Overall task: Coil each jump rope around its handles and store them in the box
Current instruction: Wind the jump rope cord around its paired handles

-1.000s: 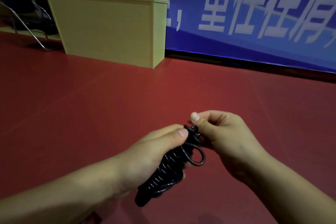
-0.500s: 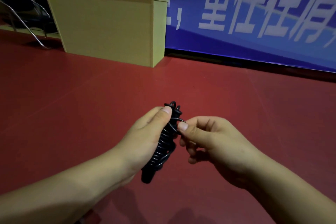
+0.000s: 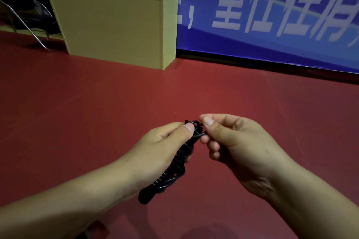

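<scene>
Two hands at work above the red floor (image 3: 81,114), close together. Left hand (image 3: 161,151) wrapped round the jump rope (image 3: 175,163), a black bundle of cord coiled over its handles, thumb pressed near the top. Right hand (image 3: 235,139) pinching the last loop of cord at the bundle's upper end. Probably light; cord thin, smooth and springy, apt to uncoil if let go. Best gripped across coils and handles together, loose end kept trapped. Wooden box (image 3: 116,27) well apart, against the blue banner (image 3: 272,15).
</scene>
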`<state>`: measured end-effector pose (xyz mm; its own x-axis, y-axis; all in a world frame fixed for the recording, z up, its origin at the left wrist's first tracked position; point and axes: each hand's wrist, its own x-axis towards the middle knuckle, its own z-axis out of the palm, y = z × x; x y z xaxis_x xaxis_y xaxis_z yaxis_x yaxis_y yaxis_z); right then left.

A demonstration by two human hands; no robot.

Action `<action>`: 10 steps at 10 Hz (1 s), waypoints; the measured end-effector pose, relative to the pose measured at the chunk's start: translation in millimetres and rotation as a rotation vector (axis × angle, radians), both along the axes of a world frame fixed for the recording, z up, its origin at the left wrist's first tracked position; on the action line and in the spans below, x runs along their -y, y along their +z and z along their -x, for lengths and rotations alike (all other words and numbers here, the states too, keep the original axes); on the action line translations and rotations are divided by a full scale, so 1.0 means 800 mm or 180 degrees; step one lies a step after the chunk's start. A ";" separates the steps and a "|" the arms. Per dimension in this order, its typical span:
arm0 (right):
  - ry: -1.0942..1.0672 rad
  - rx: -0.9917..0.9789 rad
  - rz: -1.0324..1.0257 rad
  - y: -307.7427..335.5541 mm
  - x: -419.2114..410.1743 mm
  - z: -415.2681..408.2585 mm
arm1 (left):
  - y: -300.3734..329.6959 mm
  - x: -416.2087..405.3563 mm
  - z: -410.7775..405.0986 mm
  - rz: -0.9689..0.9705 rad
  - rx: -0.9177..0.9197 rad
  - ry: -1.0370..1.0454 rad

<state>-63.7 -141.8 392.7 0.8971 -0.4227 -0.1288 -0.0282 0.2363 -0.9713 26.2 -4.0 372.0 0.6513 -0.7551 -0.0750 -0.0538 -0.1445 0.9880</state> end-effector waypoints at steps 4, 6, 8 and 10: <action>0.0292 0.0043 -0.0286 0.000 -0.003 -0.001 | 0.005 -0.006 0.001 0.0078 -0.0624 -0.0192; 0.0435 -0.0024 0.0269 0.001 -0.001 0.001 | 0.003 -0.009 -0.003 0.0238 -0.0750 -0.0179; -0.0054 -0.0104 -0.0099 0.002 -0.001 0.000 | 0.003 -0.005 0.001 0.0160 -0.0389 -0.0117; 0.0501 -0.0287 -0.0500 0.002 0.006 0.003 | 0.004 -0.007 0.001 0.0167 -0.0386 -0.0191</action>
